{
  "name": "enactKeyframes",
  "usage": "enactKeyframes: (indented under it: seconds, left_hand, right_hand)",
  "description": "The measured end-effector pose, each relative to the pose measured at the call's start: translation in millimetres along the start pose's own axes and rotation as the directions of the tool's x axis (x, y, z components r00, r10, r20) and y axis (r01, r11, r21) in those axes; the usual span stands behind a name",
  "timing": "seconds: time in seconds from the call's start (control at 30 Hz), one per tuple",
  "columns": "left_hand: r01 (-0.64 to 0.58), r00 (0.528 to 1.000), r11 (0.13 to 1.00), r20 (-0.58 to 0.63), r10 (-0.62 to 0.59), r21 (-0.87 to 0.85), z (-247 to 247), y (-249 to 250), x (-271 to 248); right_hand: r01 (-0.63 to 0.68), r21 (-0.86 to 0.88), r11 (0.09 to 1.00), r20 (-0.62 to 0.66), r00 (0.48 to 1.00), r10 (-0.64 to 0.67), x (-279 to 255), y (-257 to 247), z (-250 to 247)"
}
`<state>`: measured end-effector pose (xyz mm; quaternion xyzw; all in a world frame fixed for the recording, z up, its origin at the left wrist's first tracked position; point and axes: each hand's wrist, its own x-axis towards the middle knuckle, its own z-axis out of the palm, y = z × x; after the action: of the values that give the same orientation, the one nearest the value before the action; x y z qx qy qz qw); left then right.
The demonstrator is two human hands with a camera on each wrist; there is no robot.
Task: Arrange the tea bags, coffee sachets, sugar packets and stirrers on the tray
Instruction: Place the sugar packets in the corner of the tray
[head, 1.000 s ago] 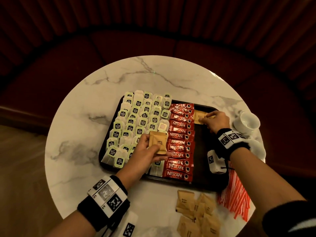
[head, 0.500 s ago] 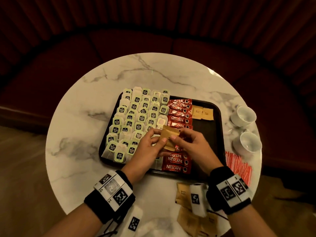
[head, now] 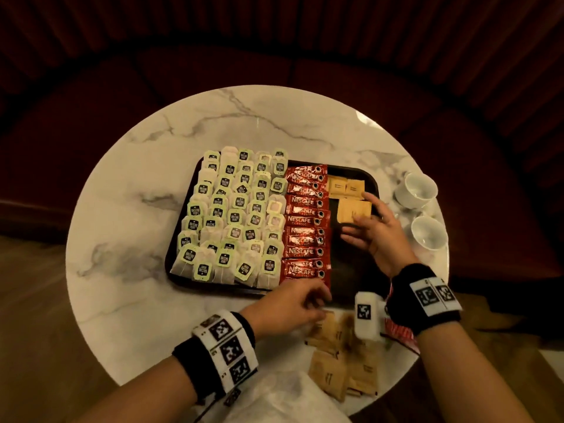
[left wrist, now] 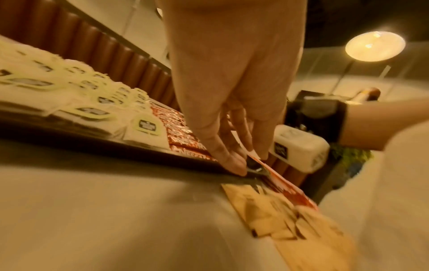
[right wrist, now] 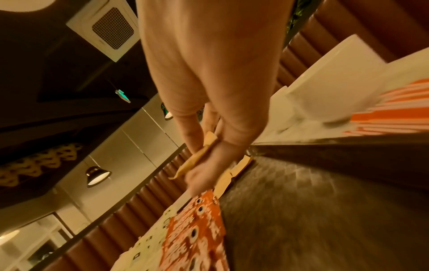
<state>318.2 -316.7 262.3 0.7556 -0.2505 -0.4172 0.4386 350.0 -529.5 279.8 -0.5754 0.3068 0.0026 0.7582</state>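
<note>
Desk (head: 128, 209): we see a round white marbled top, and the black tray (head: 351, 270) sits on it; we place everything else against that tray.
Tea bags (head: 232, 215): we count several rows with green tags filling the left part of the tray, their far row overhanging its far rim.
Coffee sachets (head: 305, 221): a column of red sachets lies in the tray just right of the tea bags, from far rim to near rim.
Left hand (head: 290, 303): it hangs over the tray's near rim at the bottom of the red column, fingers loosely curled; in the left wrist view the fingertips (left wrist: 234, 165) touch the rim and nothing is gripped.
Loose sugar packets (head: 338, 361): a scattered brown heap lies on the desk just in front of the tray, beside our left hand.
Placed sugar packets (head: 346, 186): two brown packets lie side by side at the tray's far end, right of the sachets.
Right hand (head: 375, 230): over the tray's bare right part, it pinches one brown sugar packet (head: 354, 210) between thumb and fingers, just below the two placed ones.
Stirrers (head: 399, 331): a red-and-white bundle lies on the desk off the tray's near right corner, mostly hidden by our right wrist.
Cups (head: 418, 189): two white cups stand on the desk right of the tray.
</note>
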Motion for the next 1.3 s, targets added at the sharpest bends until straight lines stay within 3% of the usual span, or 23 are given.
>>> enactKeyframes:
  seconds: [0.1, 0.27, 0.5, 0.8, 0.93, 1.03, 1.13, 1.2, 1.3]
  left_hand:
    - [-0.139, 0.987, 0.955, 0.111, 0.113, 0.262, 10.2, -1.1, 8.1]
    - [-0.251, 0.961, 0.814, 0.233, 0.147, 0.524, 19.8, -13.7, 15.9]
    - [-0.302, 0.949, 0.744, 0.267, 0.171, 0.597, 21.3, -18.4, 16.6]
    - [-0.218, 0.970, 0.734, 0.223, 0.093, 0.643, 16.6, -15.6, 9.9]
    - [-0.191, 0.977, 0.739, 0.194, 0.083, 0.646, 9.7, -15.6, 5.7]
    - [-0.147, 0.984, 0.768, 0.174, 0.046, 0.624, 5.4, -17.8, 3.9]
    - [-0.110, 0.986, 0.813, 0.165, 0.017, 0.572, 0.4, -18.9, 2.6]
    - [-0.123, 0.989, 0.846, 0.137, 0.059, 0.520, -2.8, -16.3, 1.3]
    - [-0.128, 0.990, 0.922, 0.099, 0.099, 0.366, -1.7, -7.1, -0.8]
  right_hand:
    - [0.012, -0.134, 0.991, -0.086, 0.996, -0.023, 25.5, -3.5, -3.8]
    - [0.016, -0.365, 0.931, -0.184, 0.979, -0.089, 65.3, -1.6, -10.0]
    - [-0.115, -0.314, 0.943, -0.198, 0.979, 0.053, 85.4, 13.6, -7.1]
    - [-0.099, -0.595, 0.798, -0.195, 0.980, -0.024, 84.9, 23.6, 0.5]
    - [-0.006, -0.746, 0.666, -0.129, 0.982, -0.136, 81.4, 18.5, 1.1]
    - [0.064, -0.769, 0.636, -0.073, 0.980, -0.187, 70.9, 11.5, -0.1]
    - [0.182, -0.798, 0.575, 0.071, 0.975, -0.210, 36.7, 2.2, -3.8]
    - [0.253, -0.801, 0.542, 0.204, 0.967, -0.151, 0.4, -3.6, -8.3]
    - [0.322, -0.837, 0.443, 0.383, 0.922, 0.053, -56.3, -0.1, -22.6]
